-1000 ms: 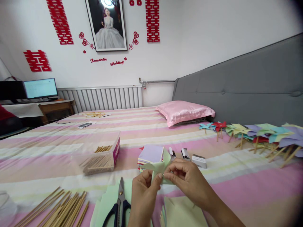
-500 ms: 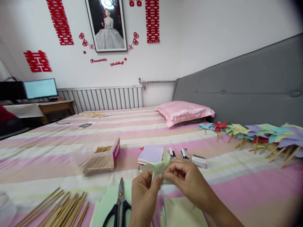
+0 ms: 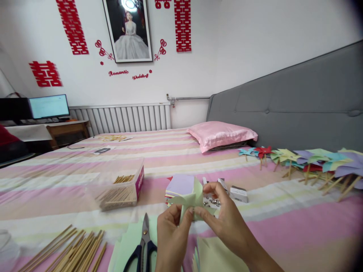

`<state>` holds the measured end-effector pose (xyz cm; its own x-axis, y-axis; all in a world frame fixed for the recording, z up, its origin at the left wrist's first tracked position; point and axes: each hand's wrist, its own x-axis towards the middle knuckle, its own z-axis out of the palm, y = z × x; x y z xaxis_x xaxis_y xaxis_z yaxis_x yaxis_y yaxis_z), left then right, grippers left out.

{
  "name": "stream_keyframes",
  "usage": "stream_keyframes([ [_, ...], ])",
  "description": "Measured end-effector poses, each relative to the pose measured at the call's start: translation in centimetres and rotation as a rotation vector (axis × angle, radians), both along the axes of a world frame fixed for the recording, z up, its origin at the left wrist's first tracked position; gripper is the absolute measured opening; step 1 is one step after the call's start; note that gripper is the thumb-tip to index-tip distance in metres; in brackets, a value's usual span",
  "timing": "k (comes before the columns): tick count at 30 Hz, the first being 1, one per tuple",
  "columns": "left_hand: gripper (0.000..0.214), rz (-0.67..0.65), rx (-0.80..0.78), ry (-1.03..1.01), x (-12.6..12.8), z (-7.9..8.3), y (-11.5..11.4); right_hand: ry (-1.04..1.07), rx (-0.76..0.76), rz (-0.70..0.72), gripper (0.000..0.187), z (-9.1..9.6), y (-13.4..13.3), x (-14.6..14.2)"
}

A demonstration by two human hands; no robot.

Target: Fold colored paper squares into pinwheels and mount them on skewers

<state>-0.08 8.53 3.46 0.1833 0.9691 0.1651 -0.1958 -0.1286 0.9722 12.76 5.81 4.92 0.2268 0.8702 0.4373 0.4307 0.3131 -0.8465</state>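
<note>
Both my hands hold a pale green paper pinwheel [image 3: 189, 199] above the striped bed [image 3: 283, 219]. My left hand [image 3: 171, 238] pinches its middle from below with thumb and fingers closed. My right hand [image 3: 224, 221] grips the pinwheel's right side, index finger raised above it. Scissors [image 3: 142, 245] with dark handles lie just left of my left hand on green paper. A stack of coloured paper squares [image 3: 180, 186] sits right behind the pinwheel.
Wooden sticks [image 3: 70, 253] lie at the lower left; a clear box of sticks [image 3: 120, 190] stands behind them. Small staple boxes [image 3: 238, 193] and metal bits lie behind my right hand. Finished pinwheels [image 3: 312, 162] line the grey headboard. A pink pillow [image 3: 221, 134] lies further back.
My right hand has shifted: its fingers opened up and the index finger lifted above the pinwheel, uncovering small metal bits behind it. The left hand keeps its pinch.
</note>
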Motion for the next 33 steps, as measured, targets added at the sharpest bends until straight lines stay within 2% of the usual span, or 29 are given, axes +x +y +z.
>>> stream_keyframes([
  [3,0.020,-0.014,-0.015,-0.028,0.1,0.1,0.0,0.134,-0.054,0.114,0.043,-0.1,0.0,-0.3],
  [8,0.020,-0.010,-0.023,-0.021,0.1,0.0,0.1,0.140,-0.039,0.249,0.020,0.1,0.0,-0.3],
  [10,0.020,-0.016,-0.027,-0.019,0.0,-0.1,0.2,0.165,-0.050,0.278,0.020,0.3,-0.1,-0.3],
  [17,0.016,-0.020,-0.022,-0.022,0.1,-0.3,0.3,0.205,-0.112,0.296,0.023,1.1,-0.3,-0.2],
  [24,0.018,0.017,0.003,0.015,0.2,-0.7,0.5,0.211,-0.118,0.316,0.023,0.8,-0.2,0.0],
  [33,0.017,0.016,-0.021,-0.004,0.4,-0.3,0.0,0.209,-0.118,0.314,0.024,0.3,0.0,0.1],
])
